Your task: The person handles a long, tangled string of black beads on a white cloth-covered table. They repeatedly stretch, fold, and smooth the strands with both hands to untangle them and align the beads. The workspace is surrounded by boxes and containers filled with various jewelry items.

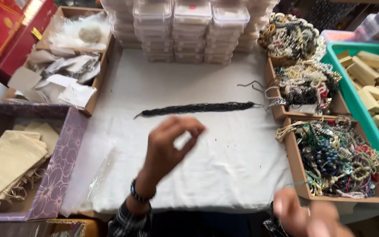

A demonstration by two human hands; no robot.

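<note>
Lying straight across the white cloth (pixel 224 171), a long bundle of dark bead strands (pixel 198 108) sits just beyond the left hand (pixel 167 147), apart from it and untouched. That hand hovers above the cloth with thumb and forefinger curled toward each other in a loose ring; nothing can be made out between the fingertips, and motion blur hides whether they meet. The right hand (pixel 305 217) is low at the frame's edge, near the front corner of a cardboard tray of mixed bead bracelets (pixel 341 160); it is too blurred to tell whether it grips anything. Handling the dark strands cleanly would, I judge, call for pinching them near one tied end so the bundle stays together. Further out stand two more trays of bracelets (pixel 303 83), stacked clear plastic boxes (pixel 189 30), a green bin of pale blocks (pixel 373 83), and a purple box of cloth pouches (pixel 14 158)
</note>
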